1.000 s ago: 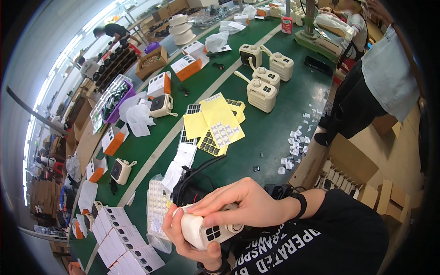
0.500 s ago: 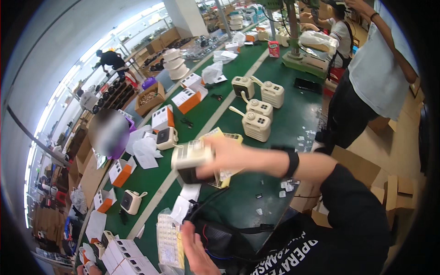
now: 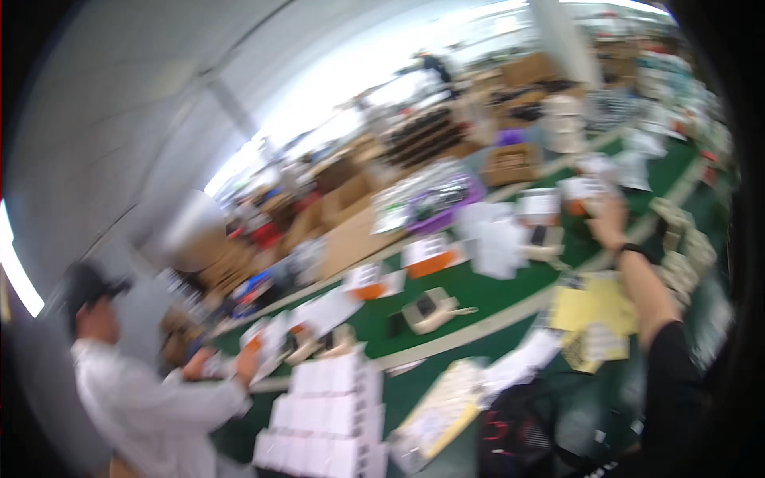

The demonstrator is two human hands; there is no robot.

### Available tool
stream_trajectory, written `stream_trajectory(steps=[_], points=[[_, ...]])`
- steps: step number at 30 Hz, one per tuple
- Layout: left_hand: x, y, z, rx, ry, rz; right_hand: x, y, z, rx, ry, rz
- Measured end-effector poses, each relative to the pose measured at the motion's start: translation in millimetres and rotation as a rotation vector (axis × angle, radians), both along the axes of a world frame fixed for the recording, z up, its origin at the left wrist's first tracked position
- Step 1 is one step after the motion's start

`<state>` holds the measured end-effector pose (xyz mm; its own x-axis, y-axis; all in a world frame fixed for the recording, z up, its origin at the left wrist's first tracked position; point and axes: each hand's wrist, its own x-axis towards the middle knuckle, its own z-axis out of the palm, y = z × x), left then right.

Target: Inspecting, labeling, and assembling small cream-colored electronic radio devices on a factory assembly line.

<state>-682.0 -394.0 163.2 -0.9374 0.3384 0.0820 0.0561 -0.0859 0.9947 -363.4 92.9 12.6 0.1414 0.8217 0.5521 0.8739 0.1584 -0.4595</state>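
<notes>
Motion blur softens the whole view. My right hand (image 3: 607, 223) stretches out over the green conveyor belt at the right, a dark band on its wrist. It is at a white and orange box (image 3: 578, 191); its fingers are smeared, so I cannot tell whether they grip it. Just left of it are another white and orange box (image 3: 538, 204) and a cream device (image 3: 544, 244) with a dark face. Yellow printed sheets (image 3: 598, 315) lie under my forearm. Several cream devices (image 3: 687, 255) with straps stand beyond my arm. My left hand is out of view.
Stacked white boxes (image 3: 319, 414) stand at the front. A cream device (image 3: 430, 309) lies on the belt. A bagged yellowish tray (image 3: 438, 410) and a black mesh bag (image 3: 518, 430) are near me. A person in white (image 3: 151, 406) works at the left. A purple basket (image 3: 446, 199) stands behind.
The view has swung left, bringing the person in white into sight. My right hand no longer shows the cream device and has moved to the white and orange box. My left hand has left view.
</notes>
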Motion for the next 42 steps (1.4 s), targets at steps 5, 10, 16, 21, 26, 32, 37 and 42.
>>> stream_trajectory(steps=[5,10,16,21,26,32,37,42], points=[[-9.1,-127.7,14.1,0.017,0.129,0.439,-18.5,39.6,-35.0,0.120,-0.078,0.566],[16.1,-166.3,0.0,0.025,0.117,0.554,-100.5,10.9,-54.1,-0.223,-0.268,0.530],[8.8,-107.8,-23.0,0.086,0.054,0.190,-73.2,-13.7,-27.6,-0.123,-0.056,0.397],[27.5,11.9,-26.2,0.125,-0.019,-0.555,-66.4,-69.1,22.5,-0.381,0.131,0.419],[116.6,99.1,-23.6,0.159,-0.033,-1.178,-59.9,-177.5,97.1,-0.305,0.380,1.107],[157.5,86.9,-32.5,0.156,-0.060,-1.429,-2.9,-368.0,151.9,0.160,0.071,1.617],[159.6,47.9,-41.8,0.132,-0.084,-1.382,21.5,-413.3,146.5,0.306,-0.315,1.701],[143.8,-27.5,-40.8,0.083,-0.080,-1.161,32.1,-390.1,118.4,0.331,-0.198,1.084]])
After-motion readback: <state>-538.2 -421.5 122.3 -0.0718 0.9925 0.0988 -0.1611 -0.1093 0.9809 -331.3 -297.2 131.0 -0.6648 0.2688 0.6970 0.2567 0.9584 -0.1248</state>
